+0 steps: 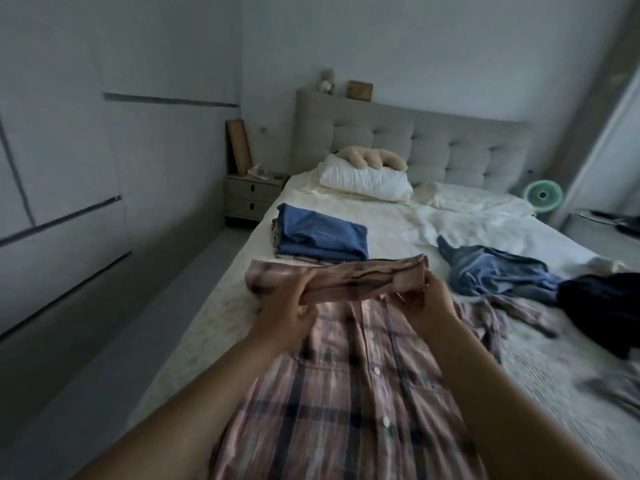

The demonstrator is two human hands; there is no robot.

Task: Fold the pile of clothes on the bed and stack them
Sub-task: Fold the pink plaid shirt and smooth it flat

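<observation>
A pink plaid button shirt (349, 386) lies spread on the bed in front of me, buttons up. My left hand (287, 313) and my right hand (433, 306) both grip its far end, which is lifted and rolled over into a band across the shirt. Beyond it sits a stack of folded clothes (322, 237) with a blue piece on top. To the right lie unfolded clothes: a light blue garment (498, 271), a dark navy one (602, 303) and another plaid piece (512, 317).
The bed (391, 223) has a white pillow (367, 181) and a beige plush toy (374, 159) by the grey tufted headboard (450, 143). A nightstand (252, 197) stands at the left, a green fan (542, 195) at the right. Wardrobe doors line the left wall.
</observation>
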